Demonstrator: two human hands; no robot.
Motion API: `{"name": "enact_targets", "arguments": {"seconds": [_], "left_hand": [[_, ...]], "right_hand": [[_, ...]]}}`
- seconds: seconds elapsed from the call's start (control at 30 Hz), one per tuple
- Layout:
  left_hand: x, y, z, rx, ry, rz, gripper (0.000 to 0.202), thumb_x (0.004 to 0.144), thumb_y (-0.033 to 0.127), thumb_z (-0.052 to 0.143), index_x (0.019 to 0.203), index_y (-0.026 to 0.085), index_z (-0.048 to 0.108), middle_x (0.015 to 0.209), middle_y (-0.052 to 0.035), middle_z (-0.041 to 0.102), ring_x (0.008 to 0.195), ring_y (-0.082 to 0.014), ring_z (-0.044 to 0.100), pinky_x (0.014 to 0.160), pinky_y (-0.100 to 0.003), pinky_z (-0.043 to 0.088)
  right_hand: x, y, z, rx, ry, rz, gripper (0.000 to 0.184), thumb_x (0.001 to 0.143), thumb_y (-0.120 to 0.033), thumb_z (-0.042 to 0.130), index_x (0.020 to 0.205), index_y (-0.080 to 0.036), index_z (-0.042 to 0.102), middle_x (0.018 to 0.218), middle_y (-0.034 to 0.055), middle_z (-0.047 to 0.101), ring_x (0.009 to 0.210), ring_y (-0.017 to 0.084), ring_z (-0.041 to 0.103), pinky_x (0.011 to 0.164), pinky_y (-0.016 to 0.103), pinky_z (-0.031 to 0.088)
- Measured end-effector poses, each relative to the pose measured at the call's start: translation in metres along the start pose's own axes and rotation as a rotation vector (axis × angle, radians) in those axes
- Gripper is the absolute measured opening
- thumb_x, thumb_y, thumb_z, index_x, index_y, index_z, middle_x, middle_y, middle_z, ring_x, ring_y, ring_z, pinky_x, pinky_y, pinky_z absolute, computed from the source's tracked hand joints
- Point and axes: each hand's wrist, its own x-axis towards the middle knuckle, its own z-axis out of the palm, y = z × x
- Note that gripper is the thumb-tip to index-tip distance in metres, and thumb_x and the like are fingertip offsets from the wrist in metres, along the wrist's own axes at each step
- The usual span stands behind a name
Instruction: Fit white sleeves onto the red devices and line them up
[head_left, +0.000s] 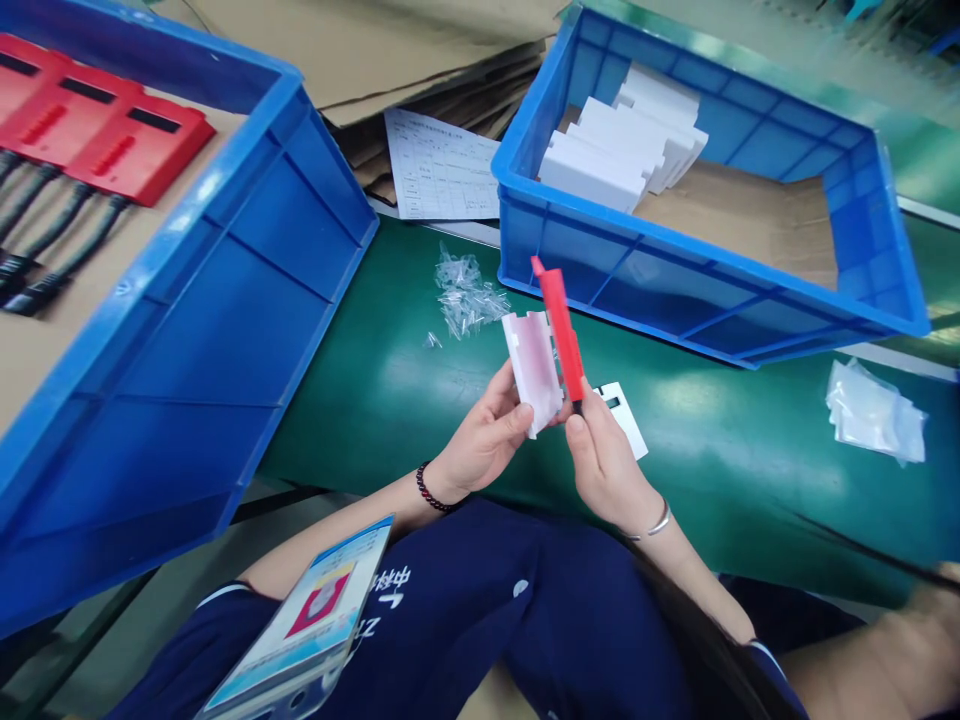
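Head view: your left hand (486,440) grips the white foam insert (531,370), your right hand (602,462) pinches the red panel (562,330) just beside it, above the green mat (390,370); keep their edges parallel.

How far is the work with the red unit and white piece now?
Done: no joined pair is visible on the green mat. In hand: the left hand holds a white piece, the right hand a red unit beside it. Left: more red units wait in the left crate, more white pieces in the right crate.
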Motion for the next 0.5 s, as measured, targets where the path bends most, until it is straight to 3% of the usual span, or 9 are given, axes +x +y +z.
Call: {"name": "enact_targets", "arguments": {"seconds": [0.07, 0.13, 0.23, 0.37, 0.5], "left_hand": [[0.001, -0.004, 0.002, -0.013, -0.002, 0.011, 0.054, 0.079, 0.039, 0.082, 0.129, 0.035, 0.062, 0.129, -0.0012, 0.065, 0.108, -0.0175, 0.064, 0.087, -0.028, 0.053], [0.002, -0.007, 0.002, -0.042, -0.002, 0.024, 0.052, 0.078, 0.038, 0.083, 0.127, 0.037, 0.063, 0.128, 0.001, 0.066, 0.108, -0.015, 0.064, 0.087, -0.025, 0.052], [0.004, -0.007, 0.0, -0.067, -0.002, 0.058, 0.05, 0.077, 0.039, 0.085, 0.123, 0.037, 0.065, 0.129, 0.0023, 0.065, 0.113, -0.0141, 0.063, 0.094, -0.025, 0.051], [0.007, -0.007, -0.005, -0.02, 0.028, 0.09, 0.059, 0.076, 0.045, 0.084, 0.13, 0.036, 0.06, 0.136, -0.0018, 0.062, 0.123, -0.02, 0.059, 0.103, -0.033, 0.049], [0.009, -0.012, -0.005, 0.019, 0.026, 0.116, 0.064, 0.074, 0.041, 0.086, 0.131, 0.033, 0.058, 0.141, -0.0044, 0.059, 0.13, -0.0236, 0.055, 0.107, -0.036, 0.047]], "right_hand": [[0.004, -0.003, 0.005, -0.181, 0.011, -0.05, 0.058, 0.104, -0.04, 0.03, 0.153, -0.009, 0.034, 0.115, 0.0185, 0.054, 0.103, 0.027, 0.058, 0.092, 0.049, 0.055], [0.007, -0.004, 0.009, -0.279, 0.023, -0.045, 0.061, 0.104, -0.038, 0.031, 0.157, -0.007, 0.027, 0.119, 0.0202, 0.049, 0.102, 0.026, 0.058, 0.091, 0.049, 0.056], [0.008, -0.005, 0.013, -0.386, 0.05, -0.049, 0.064, 0.104, -0.043, 0.031, 0.159, -0.011, 0.023, 0.121, 0.02, 0.046, 0.095, 0.026, 0.058, 0.08, 0.048, 0.059], [0.008, -0.004, 0.013, -0.486, 0.02, -0.022, 0.067, 0.103, -0.049, 0.029, 0.16, -0.014, 0.022, 0.121, 0.0197, 0.046, 0.085, 0.025, 0.057, 0.062, 0.042, 0.058], [0.01, -0.001, 0.011, -0.483, 0.025, -0.046, 0.061, 0.104, -0.042, 0.03, 0.16, -0.018, 0.026, 0.117, 0.017, 0.048, 0.087, 0.023, 0.058, 0.063, 0.037, 0.057]]}}
